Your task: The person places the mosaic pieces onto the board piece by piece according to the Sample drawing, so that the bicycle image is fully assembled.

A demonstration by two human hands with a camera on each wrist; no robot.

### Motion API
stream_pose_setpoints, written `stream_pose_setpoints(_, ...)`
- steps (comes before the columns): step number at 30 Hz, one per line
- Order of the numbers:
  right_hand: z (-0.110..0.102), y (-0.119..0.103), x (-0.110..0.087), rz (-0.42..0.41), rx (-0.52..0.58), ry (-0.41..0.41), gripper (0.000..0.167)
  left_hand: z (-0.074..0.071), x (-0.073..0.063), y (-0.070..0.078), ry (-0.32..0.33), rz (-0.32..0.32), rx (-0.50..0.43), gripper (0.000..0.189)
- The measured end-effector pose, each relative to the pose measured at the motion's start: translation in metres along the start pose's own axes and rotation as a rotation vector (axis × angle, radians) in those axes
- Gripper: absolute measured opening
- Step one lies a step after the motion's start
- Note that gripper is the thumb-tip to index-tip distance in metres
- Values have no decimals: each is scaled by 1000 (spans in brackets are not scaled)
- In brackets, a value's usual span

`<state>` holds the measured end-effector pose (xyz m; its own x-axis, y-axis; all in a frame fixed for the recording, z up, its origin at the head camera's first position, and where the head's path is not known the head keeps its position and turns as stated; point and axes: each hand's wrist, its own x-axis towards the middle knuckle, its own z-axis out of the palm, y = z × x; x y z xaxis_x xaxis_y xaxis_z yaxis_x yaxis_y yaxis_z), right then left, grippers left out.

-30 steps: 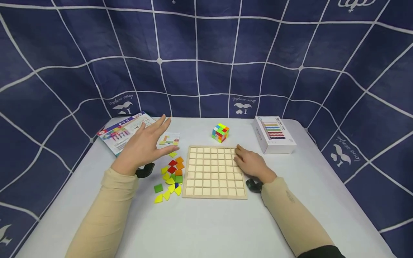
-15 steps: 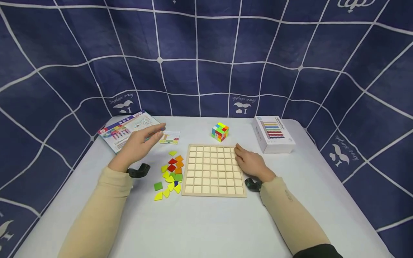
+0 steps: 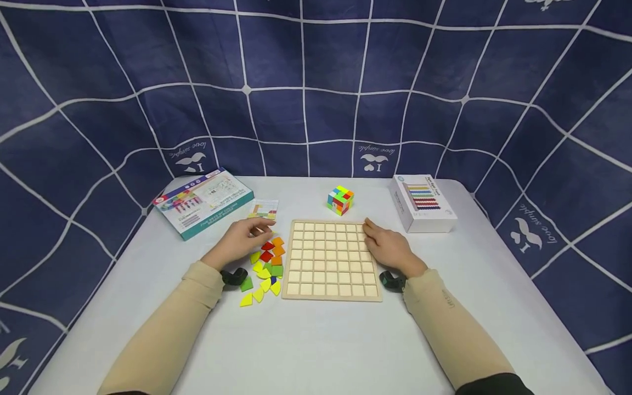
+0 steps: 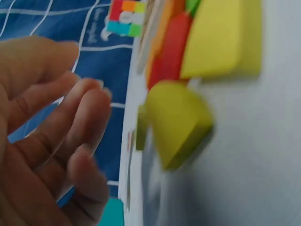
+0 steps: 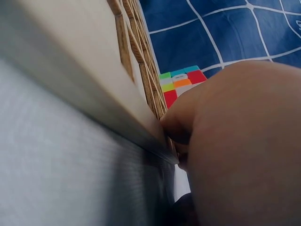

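My left hand hovers over the upper part of a pile of coloured pieces, fingers loosely bent. In the left wrist view nothing is between its fingers. Below it lie yellow quarter-round pieces, red ones, orange squares and green squares. Beside the pile is a flat wooden grid board with bare cells. My right hand holds the board's right edge near the far corner; the right wrist view shows fingers bent at the rim, partly hidden by the hand.
A pattern card lies just beyond the left hand. Behind it at left is a flat teal-edged box. A puzzle cube stands beyond the board, and a white box at the back right. Blue grid cloth surrounds the table.
My left hand has come down and right from above the teal-edged box to the pile, uncovering more of the box; its fingers are more bent. The right hand stays at the board's edge.
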<state>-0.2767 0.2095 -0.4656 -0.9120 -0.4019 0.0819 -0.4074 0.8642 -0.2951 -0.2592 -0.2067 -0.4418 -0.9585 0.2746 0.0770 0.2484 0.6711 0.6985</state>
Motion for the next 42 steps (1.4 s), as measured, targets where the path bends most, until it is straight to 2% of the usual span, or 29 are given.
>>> stream_pose_setpoints(7, -2, 1, 2, 16, 12, -21, 52, 15, 1, 12, -85, 58, 139, 15)
stream_pose_setpoints(12, -1, 1, 1, 18, 12, -21, 52, 22, 1, 12, -129, 63, 231, 21)
stream_pose_setpoints(24, 0, 1, 0, -4, 5, 9, 52, 21, -1, 14, -121, 60, 335, 29)
stream_pose_setpoints(33, 0, 2, 1, 42, 38, 7, 58, 17, -2, 18, -114, 132, 420, 34)
stream_pose_setpoints(42, 0, 2, 1, 34, 25, -28, 57, 16, -5, 23, -142, 161, 468, 28)
